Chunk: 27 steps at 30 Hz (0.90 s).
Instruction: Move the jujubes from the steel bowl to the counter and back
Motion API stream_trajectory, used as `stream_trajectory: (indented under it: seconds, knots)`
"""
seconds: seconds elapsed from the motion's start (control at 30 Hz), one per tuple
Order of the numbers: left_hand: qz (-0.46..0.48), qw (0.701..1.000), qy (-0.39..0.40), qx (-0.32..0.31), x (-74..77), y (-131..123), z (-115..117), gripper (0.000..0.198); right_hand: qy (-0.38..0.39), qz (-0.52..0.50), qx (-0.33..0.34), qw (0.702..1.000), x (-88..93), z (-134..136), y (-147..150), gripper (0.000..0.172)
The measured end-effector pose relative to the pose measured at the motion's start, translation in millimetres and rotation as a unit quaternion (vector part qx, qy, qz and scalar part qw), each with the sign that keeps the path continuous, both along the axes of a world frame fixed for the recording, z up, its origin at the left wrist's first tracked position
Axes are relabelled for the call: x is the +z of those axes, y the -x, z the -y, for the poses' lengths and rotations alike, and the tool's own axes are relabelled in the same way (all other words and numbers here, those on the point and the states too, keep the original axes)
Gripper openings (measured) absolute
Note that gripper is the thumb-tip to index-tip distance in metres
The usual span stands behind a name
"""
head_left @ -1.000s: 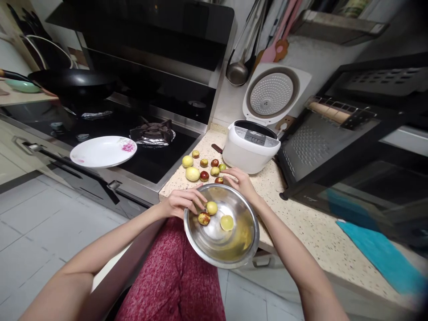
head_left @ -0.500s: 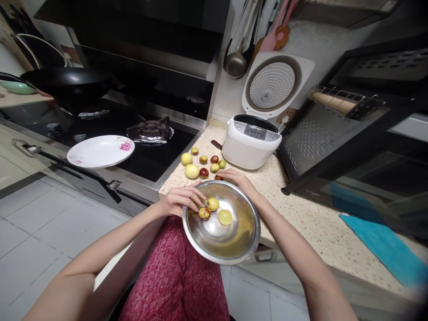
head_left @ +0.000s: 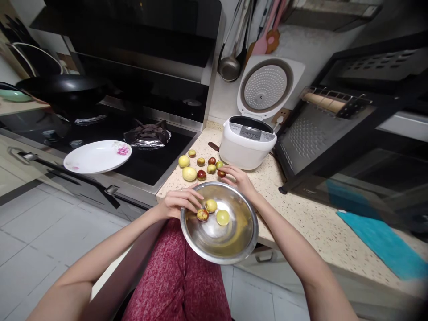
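A steel bowl (head_left: 234, 240) hangs over my lap at the counter's edge. My left hand (head_left: 182, 200) grips its left rim, fingers reaching inside. Three fruits lie in the bowl: a yellow one (head_left: 210, 205), a red-brown mottled one (head_left: 202, 215) and a pale green-yellow one (head_left: 222, 217). Beyond the bowl, my right hand (head_left: 238, 179) has its fingertips on a dark red fruit (head_left: 221, 173) on the counter. Several more yellow, green and red fruits sit there, among them a large yellow one (head_left: 189, 174) and a dark red one (head_left: 201, 175).
A white rice cooker (head_left: 245, 149) with its lid up stands behind the fruits. To the left are a flowered white plate (head_left: 93, 157) on the stove's edge and a black wok (head_left: 63, 89). A blue cloth (head_left: 384, 243) and a black oven (head_left: 310, 129) are at the right.
The fingers of my right hand have moved slightly away from the bowl's rim, onto the dark red fruit, which shows more now. The view has shifted a little.
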<state>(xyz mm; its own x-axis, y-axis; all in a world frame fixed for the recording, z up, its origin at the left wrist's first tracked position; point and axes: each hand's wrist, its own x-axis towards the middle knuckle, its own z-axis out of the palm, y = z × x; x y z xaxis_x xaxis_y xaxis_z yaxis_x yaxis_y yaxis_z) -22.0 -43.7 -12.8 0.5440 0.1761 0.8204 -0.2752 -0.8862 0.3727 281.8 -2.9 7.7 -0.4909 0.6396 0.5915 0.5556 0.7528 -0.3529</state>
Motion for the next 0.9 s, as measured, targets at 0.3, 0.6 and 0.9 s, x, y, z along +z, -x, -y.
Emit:
stream_trajectory:
  seconds: [0.3,0.6,0.9]
  knots:
    - [-0.012,1.0,0.022,0.007,-6.5,1,-2,0.035,-0.045,-0.027,0.037,0.998,37.2,23,3,0.034]
    - [-0.018,0.999,0.026,0.012,-9.3,2,-2,0.035,0.06,0.027,0.2,0.978,51.0,41,11,0.031]
    - [-0.023,0.999,0.025,0.009,-7.4,1,-2,0.038,0.11,0.059,0.222,0.967,46.0,44,12,0.041]
